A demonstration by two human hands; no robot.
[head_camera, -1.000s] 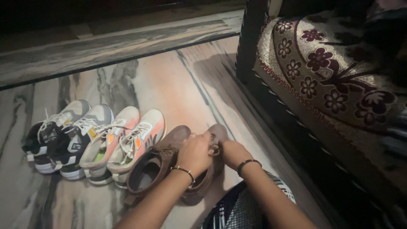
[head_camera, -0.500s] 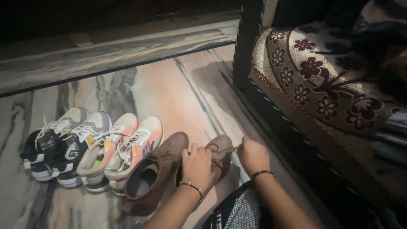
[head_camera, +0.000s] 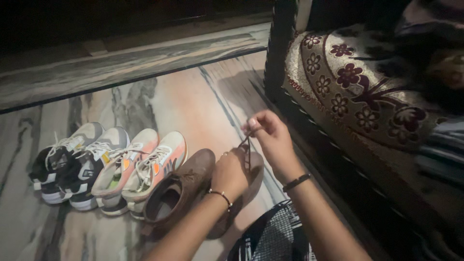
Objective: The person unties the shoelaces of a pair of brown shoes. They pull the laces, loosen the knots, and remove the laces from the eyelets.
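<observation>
- Pinching a dark shoelace (head_camera: pixel 245 145) between thumb and fingertips, the right hand (head_camera: pixel 271 137) is closed on the lace and holds it drawn up taut above the right brown shoe (head_camera: pixel 251 180).
- Resting on top of that same shoe, the left hand (head_camera: pixel 231 173) is curled with its fingers bent down over the lacing area; whether it grips the lace or only presses on the shoe cannot be told, since the fingertips are hidden.
- Each wrist carries a thin bracelet (head_camera: pixel 220 195), the one on the right arm darker.
- Just to the left of the right brown shoe, and touching it, lies the left brown shoe (head_camera: pixel 180 188), its opening facing up and its toe pointing away from the person.
- Left of the brown pair stands a pair of pale sneakers with orange patches (head_camera: pixel 145 166), side by side and close against the brown shoe.
- Farther left again sits a pair of grey, white and black sneakers (head_camera: pixel 72 166), also side by side.
- All the shoes rest on a veined marble floor (head_camera: pixel 193 101).
- Right of the brown pair runs a dark frame bearing a cushion with maroon flowers (head_camera: pixel 357 92).
- Near the person, below the brown pair, shows black-and-white patterned cloth (head_camera: pixel 273 239).
</observation>
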